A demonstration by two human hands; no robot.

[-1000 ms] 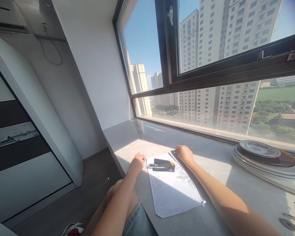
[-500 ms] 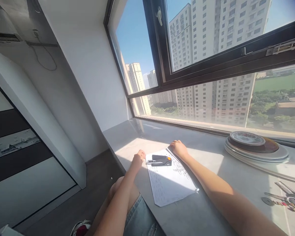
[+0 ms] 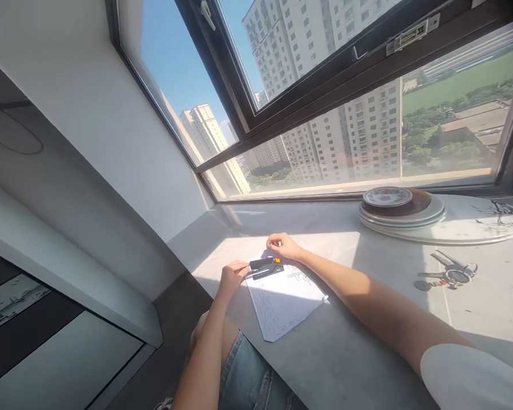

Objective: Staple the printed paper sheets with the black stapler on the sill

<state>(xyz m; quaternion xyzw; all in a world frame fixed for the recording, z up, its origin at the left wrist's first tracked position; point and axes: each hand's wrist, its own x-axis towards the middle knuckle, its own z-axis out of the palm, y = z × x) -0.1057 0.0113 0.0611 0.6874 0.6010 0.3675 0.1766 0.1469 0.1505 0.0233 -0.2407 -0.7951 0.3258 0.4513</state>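
Observation:
A black stapler with an orange part (image 3: 267, 266) lies across the upper end of white sheets covered in writing (image 3: 282, 307). My left hand (image 3: 233, 277) is at the stapler's left end, its fingers closed together near the tip and the paper's upper left corner; what they pinch is too small to tell. Beyond the stapler, my right hand (image 3: 283, 246) rests near the top edge of the paper with curled fingers. Whether it holds anything is hidden. The paper's right corner is slightly curled up.
Stacked plates (image 3: 402, 213) sit on a large oval board (image 3: 474, 219) by the window at the right. Keys with a ring (image 3: 448, 274) lie on the stone sill (image 3: 350, 341). The sill's front edge runs beside my legs.
The view has turned to the right and tilted. My left hand has come closer to the stapler's left end. My right hand's fingers have lifted and curled near the paper's top.

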